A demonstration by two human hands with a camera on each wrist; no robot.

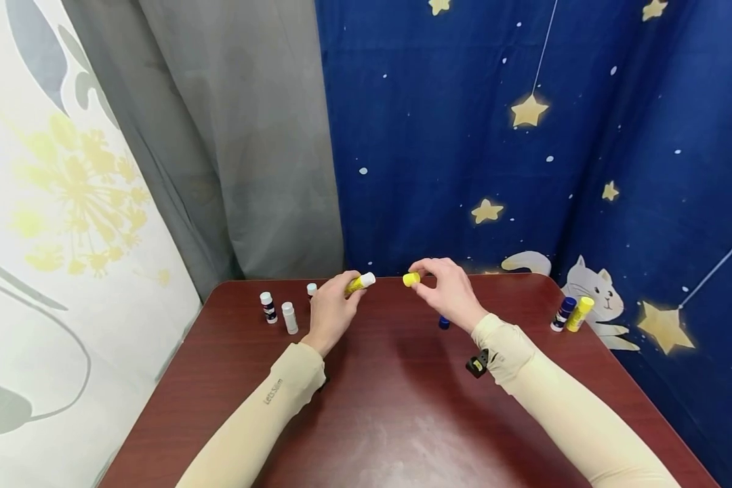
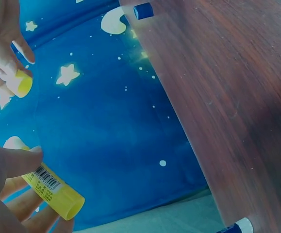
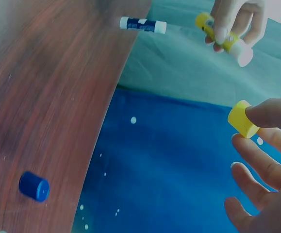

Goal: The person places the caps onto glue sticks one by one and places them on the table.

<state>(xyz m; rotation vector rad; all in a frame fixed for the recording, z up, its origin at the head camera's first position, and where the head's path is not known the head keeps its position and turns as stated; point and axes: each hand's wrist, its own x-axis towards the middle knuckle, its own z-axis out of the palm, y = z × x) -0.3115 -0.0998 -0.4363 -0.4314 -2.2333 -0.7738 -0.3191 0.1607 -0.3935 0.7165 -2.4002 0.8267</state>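
Observation:
My left hand [image 1: 331, 312] grips a yellow glue stick [image 2: 55, 190] over the far part of the table. Its white end [image 1: 369, 278] points toward my other hand, and a barcode shows on its side in the left wrist view. A small yellow cap [image 3: 242, 120] is pinched between thumb and fingers of my right hand [image 1: 450, 288], at about the same height. A gap separates cap and glue stick. Beneath the right hand, a dark blue cap [image 3: 33, 186] lies on the table, partly hidden in the head view.
On the left of the brown table [image 1: 372, 420] stand a dark blue glue stick [image 1: 268, 308] with a white top and a white one [image 1: 289, 318]. Another white-topped stick [image 1: 312, 289] is half hidden behind my left hand. Blue [image 1: 563, 314] and yellow [image 1: 581, 314] sticks stand together at the right edge.

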